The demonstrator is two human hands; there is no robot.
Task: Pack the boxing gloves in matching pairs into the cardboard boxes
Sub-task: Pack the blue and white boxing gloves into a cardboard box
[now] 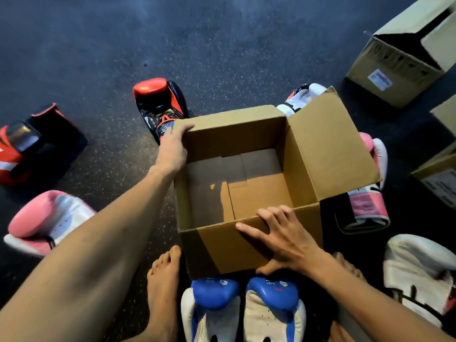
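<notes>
While the open box point(217, 250) sits on the floor point(222, 45) by a bare foot point(162, 280), the left hand point(172, 146) grips its far left corner, thumb over the rim, I think; the fingers are hidden. The right hand point(283, 240) presses spread fingers flat on the near wall. Two blue gloves point(214, 292) lie side by side against that wall, with a pink glove point(37, 223) and a red glove point(158, 102) off to the left.
</notes>
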